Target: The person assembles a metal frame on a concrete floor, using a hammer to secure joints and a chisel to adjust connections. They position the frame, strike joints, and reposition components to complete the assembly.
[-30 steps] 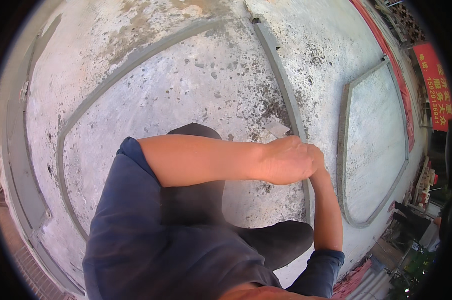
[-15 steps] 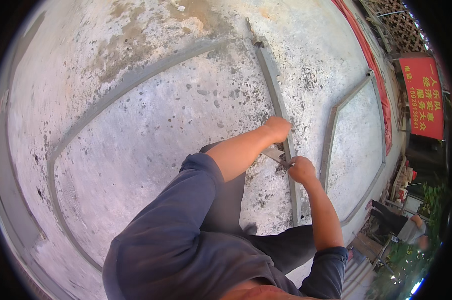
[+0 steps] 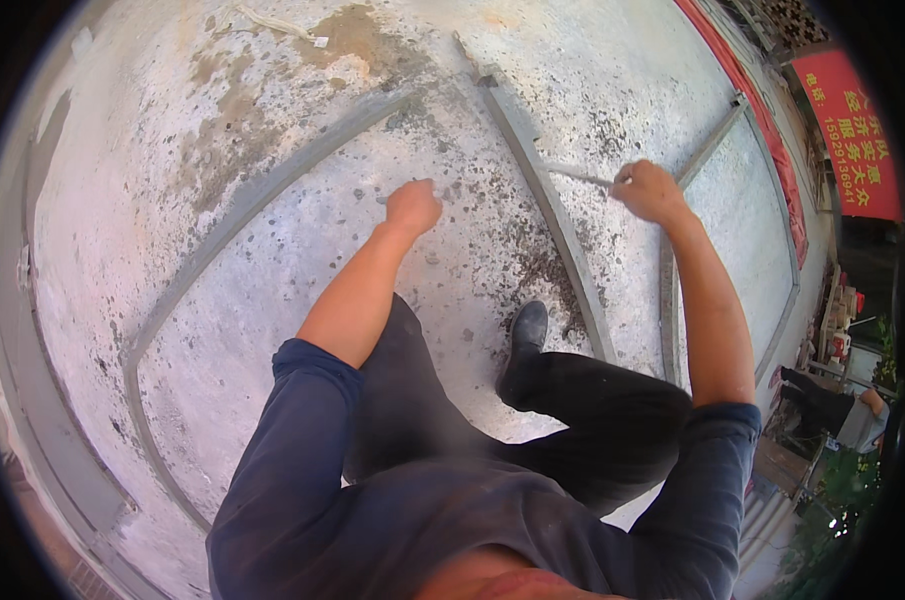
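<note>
Right hand (image 3: 652,190) grasps a thin-bladed trowel (image 3: 578,175), blade tip by the long grey strip (image 3: 550,208), contact unclear from where I stand; left hand (image 3: 413,207) is over speckled concrete (image 3: 272,270), fingers curled, can't tell if they hold anything; 1 dark boot (image 3: 528,328) nearby

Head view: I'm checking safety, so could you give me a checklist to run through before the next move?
1. Thin, straight grey tool gripped in the bare right hand: ok.
2. Bare left hand away from the tool: ok.
3. Left hand empty: cannot tell; its fingers are curled.
4. Dark grey boot apart from the long, straight grey strip: ok.
5. Tip of the tool apart from the strip: cannot tell from this angle.
6. Pale concrete ground beside the strip free of dark specks: not ok.
</note>
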Motion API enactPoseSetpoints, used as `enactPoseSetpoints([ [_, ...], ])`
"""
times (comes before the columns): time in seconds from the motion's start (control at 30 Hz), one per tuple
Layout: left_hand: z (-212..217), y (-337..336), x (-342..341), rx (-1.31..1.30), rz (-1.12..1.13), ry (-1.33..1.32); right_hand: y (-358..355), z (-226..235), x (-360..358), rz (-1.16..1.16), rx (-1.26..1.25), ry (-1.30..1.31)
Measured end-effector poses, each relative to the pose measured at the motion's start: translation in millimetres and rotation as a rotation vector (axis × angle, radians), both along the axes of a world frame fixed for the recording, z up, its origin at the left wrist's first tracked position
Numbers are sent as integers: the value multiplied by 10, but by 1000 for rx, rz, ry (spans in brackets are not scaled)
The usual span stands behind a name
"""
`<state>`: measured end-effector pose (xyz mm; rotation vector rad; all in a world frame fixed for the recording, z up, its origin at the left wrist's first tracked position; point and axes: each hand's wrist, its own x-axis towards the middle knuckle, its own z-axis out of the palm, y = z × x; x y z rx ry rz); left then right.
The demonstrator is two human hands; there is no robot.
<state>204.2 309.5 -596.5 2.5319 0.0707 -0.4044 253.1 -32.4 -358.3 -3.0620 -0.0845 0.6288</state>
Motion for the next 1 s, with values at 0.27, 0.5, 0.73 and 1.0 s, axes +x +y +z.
enactPoseSetpoints([
  [0.27,204,1098,-567,26,64,8,18,-852,1459,1,-165,-14],
  [0.5,607,1979,-1530,183,546,-71,379,-900,2594,236,-214,118],
  [0.73,2071,1553,-1464,288,669,-73,418,-1010,3192,334,-203,179],
  [1.0,2987,1903,-866,463,528,-94,100,-835,3196,325,-60,292],
])
